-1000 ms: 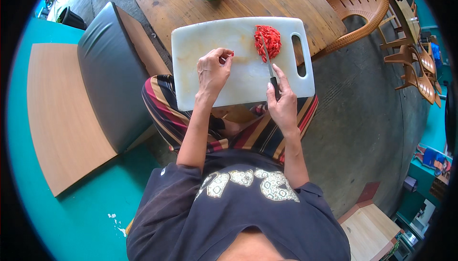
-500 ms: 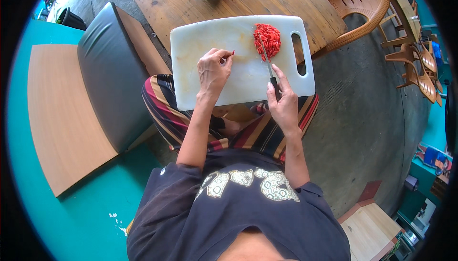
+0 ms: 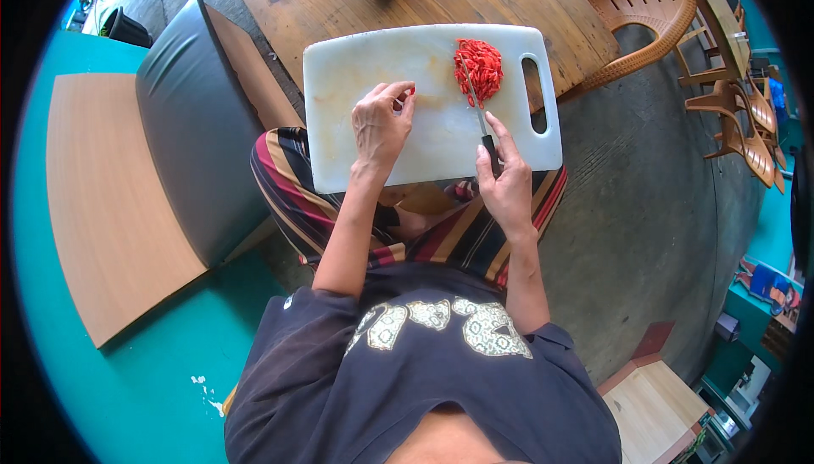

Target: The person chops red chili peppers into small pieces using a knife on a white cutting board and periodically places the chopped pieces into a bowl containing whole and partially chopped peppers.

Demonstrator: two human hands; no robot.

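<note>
Red chopped chilli (image 3: 480,71) tops a board (image 3: 424,146); the left hand (image 3: 381,127) pinches a red piece (image 3: 413,87) in its fingers; the right hand (image 3: 509,186) grips a knife (image 3: 487,143).

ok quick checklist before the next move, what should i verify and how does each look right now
1. Knife in hand: ok, the right hand has it by the handle.
2. Left hand away from the knife: ok, it is apart, to the left.
3. Red bit gripped: cannot tell; it shows at the left fingertips, too small to judge.
4. Chopped red pile clear of the knife: not ok, the blade lies at it.
5. White board steady: cannot tell, its underside is hidden.
</note>
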